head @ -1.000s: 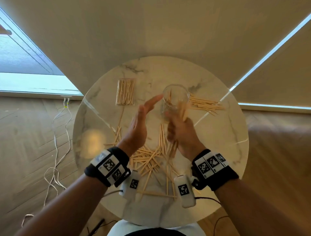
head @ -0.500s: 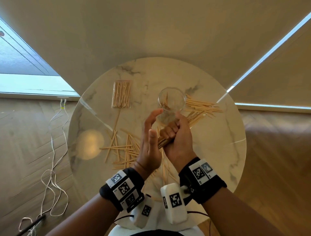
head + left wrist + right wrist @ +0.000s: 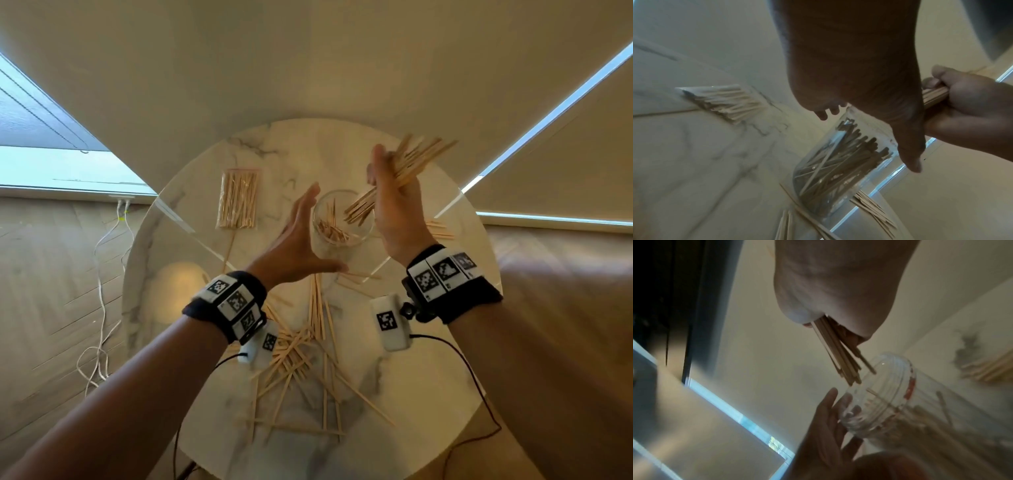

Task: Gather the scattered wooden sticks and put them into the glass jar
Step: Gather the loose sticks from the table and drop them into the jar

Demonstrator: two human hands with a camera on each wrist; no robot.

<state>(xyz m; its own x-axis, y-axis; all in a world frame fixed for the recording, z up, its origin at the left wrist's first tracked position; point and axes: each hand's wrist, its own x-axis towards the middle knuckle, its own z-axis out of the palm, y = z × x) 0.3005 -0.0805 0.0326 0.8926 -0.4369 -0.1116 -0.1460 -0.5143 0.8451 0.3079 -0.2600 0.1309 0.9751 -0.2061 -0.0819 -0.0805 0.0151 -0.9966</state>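
Right hand (image 3: 394, 209): clenched around a bundle of sticks (image 3: 407, 164), thumb on top; it is raised above the jar's mouth, at about 1 o'clock on the surface.
Bundle of sticks: slanted, its lower ends pointing down over the jar rim, its upper ends fanning out past the fingers toward 1 o'clock; in the right wrist view the lower ends (image 3: 840, 356) hang just above the rim.
Left hand (image 3: 298, 246): released, fingers straight and together, thumb spread wide; the palm faces the jar's left side. In the right wrist view the fingertips (image 3: 830, 395) lie against the glass near the rim, though blur keeps contact from being certain.
Jar (image 3: 342, 222): clear glass, upright between the two hands, a little past the centre of the surface toward 12 o'clock; a layer of sticks already lies inside it (image 3: 838, 162).
Loose sticks (image 3: 298, 356): scattered criss-cross from the centre down to 6 o'clock, below the wrists.
More sticks (image 3: 440, 231): a small group at 2 o'clock, partly hidden behind the right hand.
Packet (image 3: 238, 198): clear wrapper with neat, aligned sticks, lying flat at 11 o'clock, apart from the left hand.
Surface (image 3: 428, 394): round, pale marble.
Cables (image 3: 99, 284): white, trailing on the wooden floor at 9 o'clock, off the surface.
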